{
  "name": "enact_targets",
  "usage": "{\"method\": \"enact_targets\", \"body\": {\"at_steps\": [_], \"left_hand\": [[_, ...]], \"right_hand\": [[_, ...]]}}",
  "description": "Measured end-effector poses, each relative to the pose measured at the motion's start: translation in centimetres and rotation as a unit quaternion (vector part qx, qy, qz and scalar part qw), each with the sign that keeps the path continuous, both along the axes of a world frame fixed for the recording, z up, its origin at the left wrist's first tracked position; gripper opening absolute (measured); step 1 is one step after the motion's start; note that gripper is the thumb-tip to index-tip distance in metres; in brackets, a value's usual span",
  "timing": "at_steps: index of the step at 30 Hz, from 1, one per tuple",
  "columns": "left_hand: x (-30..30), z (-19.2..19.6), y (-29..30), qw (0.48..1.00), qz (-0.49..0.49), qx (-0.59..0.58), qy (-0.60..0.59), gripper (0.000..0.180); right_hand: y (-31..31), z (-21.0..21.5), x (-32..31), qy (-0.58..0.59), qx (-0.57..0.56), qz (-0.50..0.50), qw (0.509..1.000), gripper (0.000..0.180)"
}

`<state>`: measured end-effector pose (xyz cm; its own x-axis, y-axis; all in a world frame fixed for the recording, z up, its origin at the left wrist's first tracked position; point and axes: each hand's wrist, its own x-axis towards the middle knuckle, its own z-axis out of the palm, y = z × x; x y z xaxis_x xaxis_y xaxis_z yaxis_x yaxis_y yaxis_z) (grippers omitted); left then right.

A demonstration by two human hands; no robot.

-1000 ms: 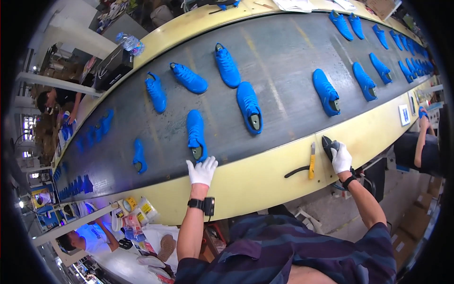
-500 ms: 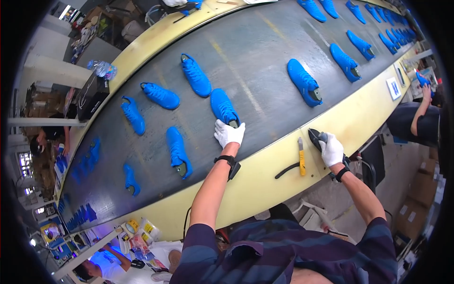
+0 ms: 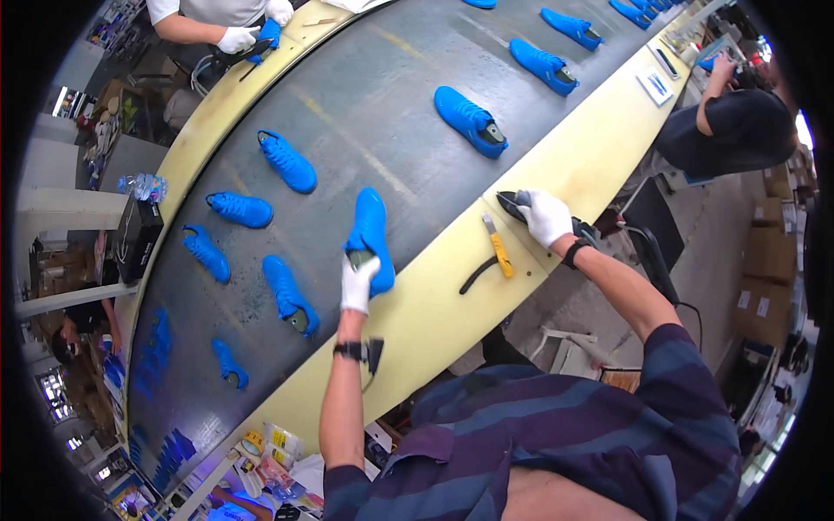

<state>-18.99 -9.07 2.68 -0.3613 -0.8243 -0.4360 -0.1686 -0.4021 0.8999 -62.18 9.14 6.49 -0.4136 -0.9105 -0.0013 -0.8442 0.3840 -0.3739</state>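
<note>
White-gloved, my left hand (image 3: 359, 285) grips a blue lace-up shoe (image 3: 371, 221) at its heel opening. The shoe lies tilted at the near edge of the grey conveyor belt (image 3: 382, 113), its toe pointing away from me. On the cream ledge to the right, my right hand (image 3: 547, 219), also gloved, is closed around a dark, pointed tool (image 3: 512, 203) that looks like a small iron. Left of that hand, a yellow-handled knife (image 3: 498, 247) lies on the ledge. A dark curved strip (image 3: 476, 274) rests beside the knife.
Several blue shoes stand on the belt, including one (image 3: 289, 295) left of my hand and one (image 3: 472, 122) to the right. A co-worker's gloved hand (image 3: 237, 40) holds a dark tool across the belt. Another person (image 3: 743, 130) sits at right near a dark chair (image 3: 651, 247).
My left hand has drawn the shoe nearer the belt's near edge and turned it. The view has shifted, bringing a co-worker in at the upper left. My right hand still grips the dark tool.
</note>
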Motion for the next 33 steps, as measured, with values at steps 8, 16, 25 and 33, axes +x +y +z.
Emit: {"method": "enact_targets", "body": {"at_steps": [8,16,25,33], "left_hand": [[-0.1,1.7,21.4,0.864,-0.131,-0.262,-0.410,0.100],[-0.2,3.3,22.6,0.854,-0.121,-0.170,-0.476,0.089],[-0.4,4.0,22.0,0.930,-0.075,-0.093,-0.348,0.039],[-1.1,3.8,21.7,0.915,-0.108,-0.104,-0.375,0.047]], "right_hand": [[-0.4,1.2,-0.2,0.017,0.039,0.018,0.999,0.030],[-1.2,7.1,15.4,0.063,-0.060,0.353,0.932,0.027],[-0.6,4.9,28.2,0.027,0.209,0.460,0.862,0.029],[0.5,1.1,29.6,0.040,0.156,0.420,0.893,0.019]]}}
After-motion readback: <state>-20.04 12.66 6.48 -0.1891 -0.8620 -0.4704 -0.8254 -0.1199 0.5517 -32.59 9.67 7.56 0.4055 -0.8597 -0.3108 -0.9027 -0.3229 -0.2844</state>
